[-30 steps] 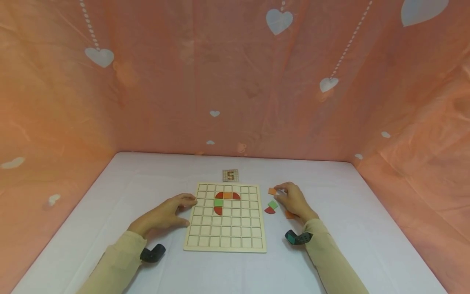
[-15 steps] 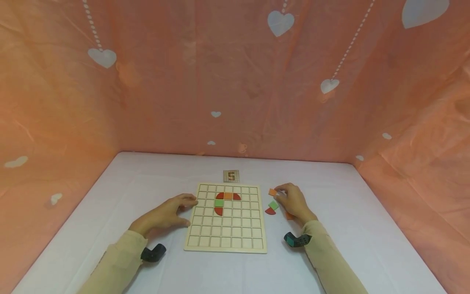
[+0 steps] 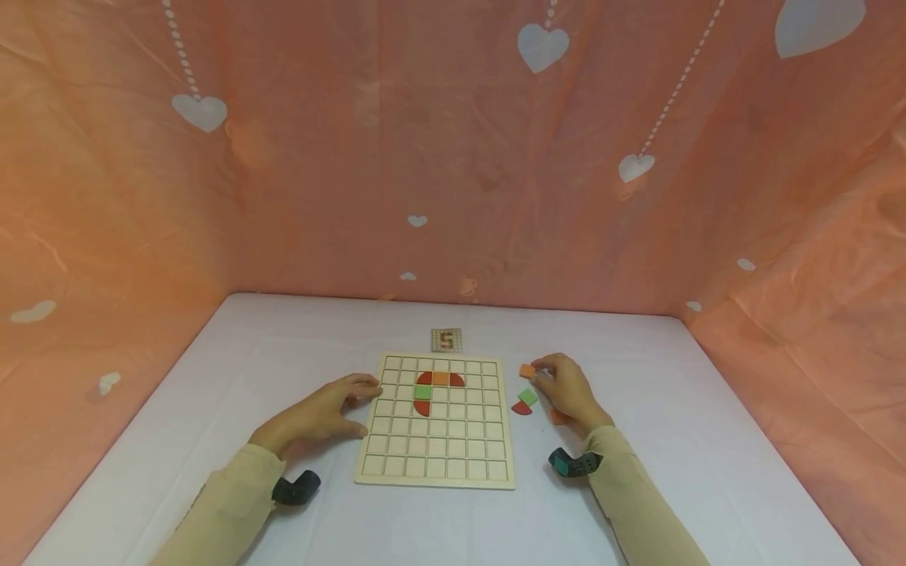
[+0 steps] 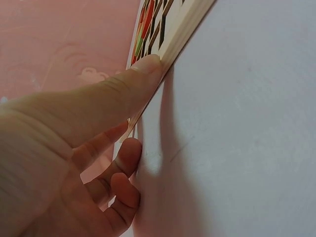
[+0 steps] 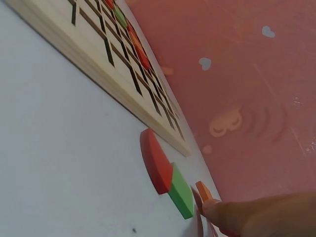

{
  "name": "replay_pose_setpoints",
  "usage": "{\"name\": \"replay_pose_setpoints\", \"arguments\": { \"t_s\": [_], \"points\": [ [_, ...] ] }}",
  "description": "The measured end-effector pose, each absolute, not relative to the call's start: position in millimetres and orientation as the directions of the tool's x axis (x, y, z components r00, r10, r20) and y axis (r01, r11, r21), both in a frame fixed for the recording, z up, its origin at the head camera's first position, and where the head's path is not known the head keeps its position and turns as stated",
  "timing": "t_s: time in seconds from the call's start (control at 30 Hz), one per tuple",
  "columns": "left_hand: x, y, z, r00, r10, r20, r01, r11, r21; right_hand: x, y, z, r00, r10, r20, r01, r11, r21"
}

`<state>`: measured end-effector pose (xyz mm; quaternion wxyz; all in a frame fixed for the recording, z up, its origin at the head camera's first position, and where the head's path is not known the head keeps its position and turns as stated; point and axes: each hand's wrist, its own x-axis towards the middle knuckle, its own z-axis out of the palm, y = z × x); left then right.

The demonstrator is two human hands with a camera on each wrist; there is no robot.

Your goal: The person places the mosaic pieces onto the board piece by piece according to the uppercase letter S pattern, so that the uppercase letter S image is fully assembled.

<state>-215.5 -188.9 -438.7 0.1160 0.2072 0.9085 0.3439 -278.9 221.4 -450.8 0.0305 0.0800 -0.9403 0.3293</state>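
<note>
In the head view my left hand (image 3: pixel 322 409) rests at the left edge of a pale wooden grid board (image 3: pixel 435 456). Its thumb (image 4: pixel 145 66) touches the board's rim in the left wrist view, the other fingers loosely bent. Right of the board, my right hand (image 3: pixel 566 389) pinches an orange square tile (image 3: pixel 527 371) between thumb and fingertips. The tile stands tilted in the right wrist view. Close by lie a green square tile (image 5: pixel 181 190) and a red quarter-circle tile (image 5: pixel 155 163), touching each other. Another orange tile (image 3: pixel 558 417) is partly hidden under the right hand.
On the board sit red quarter-circle tiles (image 3: pixel 456 380), an orange square (image 3: pixel 440 379) and a green square (image 3: pixel 422 391), forming a hook. A small pattern card (image 3: pixel 447 340) with an S-like shape lies behind the board. Orange fabric walls (image 3: pixel 453 157) enclose the white table (image 3: pixel 297 330).
</note>
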Motion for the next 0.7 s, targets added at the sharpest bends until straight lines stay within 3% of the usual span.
{"name": "replay_pose_setpoints", "arguments": {
  "t_s": [0.7],
  "points": [
    [-213.9,-187.9,-437.0,-0.893,0.444,-0.076,0.281,0.680,0.677,-271.7,207.4,-441.9,-0.985,-0.130,0.112,-0.172,0.757,-0.630]
  ]
}}
